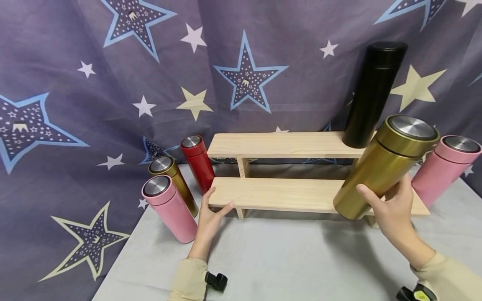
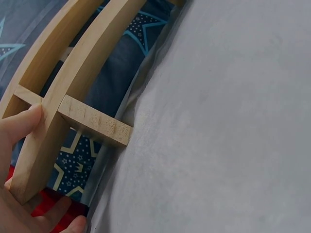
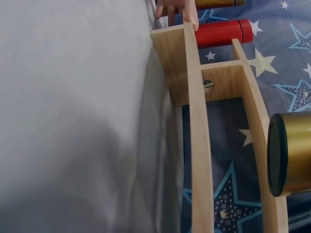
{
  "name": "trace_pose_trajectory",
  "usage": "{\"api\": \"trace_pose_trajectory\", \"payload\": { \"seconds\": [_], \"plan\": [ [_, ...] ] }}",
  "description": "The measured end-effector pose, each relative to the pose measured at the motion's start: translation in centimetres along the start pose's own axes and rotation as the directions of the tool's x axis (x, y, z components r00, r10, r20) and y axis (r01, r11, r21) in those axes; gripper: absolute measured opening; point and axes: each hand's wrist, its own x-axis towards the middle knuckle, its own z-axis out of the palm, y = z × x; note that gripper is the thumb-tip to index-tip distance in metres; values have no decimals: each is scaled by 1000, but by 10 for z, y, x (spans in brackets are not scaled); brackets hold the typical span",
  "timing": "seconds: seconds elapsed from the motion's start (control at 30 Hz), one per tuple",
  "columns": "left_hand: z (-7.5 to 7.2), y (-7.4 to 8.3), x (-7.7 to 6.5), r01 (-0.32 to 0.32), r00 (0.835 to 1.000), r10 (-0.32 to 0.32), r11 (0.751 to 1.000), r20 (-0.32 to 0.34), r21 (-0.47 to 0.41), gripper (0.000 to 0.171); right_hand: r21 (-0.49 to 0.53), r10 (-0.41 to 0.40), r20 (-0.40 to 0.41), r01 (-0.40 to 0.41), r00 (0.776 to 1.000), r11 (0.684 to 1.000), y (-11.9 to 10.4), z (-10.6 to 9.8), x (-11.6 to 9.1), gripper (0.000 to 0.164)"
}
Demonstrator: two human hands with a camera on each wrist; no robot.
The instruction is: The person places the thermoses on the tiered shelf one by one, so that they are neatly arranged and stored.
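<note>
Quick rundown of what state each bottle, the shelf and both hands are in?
Wooden shelf: standing
Black bottle: lidded, standing on the shelf's upper step
Held gold bottle: lidded, in hand
Left gold bottle: lidded, standing
Red bottle: lidded, standing
Left pink bottle: lidded, standing
Right pink bottle: lidded, standing
Left hand: gripping shelf's end
Right hand: holding gold bottle

Soft shadows, dimmer wrist views
</note>
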Motion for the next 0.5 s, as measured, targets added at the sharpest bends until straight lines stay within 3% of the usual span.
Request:
{"api": "trace_pose_trajectory", "payload": {
  "seconds": [0.23, 0.5],
  "plan": [
    [-1, 0, 0, 8, 1000, -8, 1000, 0, 9, 81, -13, -25, 4, 25, 1000, 1000, 7, 19, 11, 61],
    [1, 0, 0, 5, 1000, -5, 1000, 8, 1, 81, -52, 4, 16, -3, 1000, 999, 10, 37, 24, 62]
  ]
}}
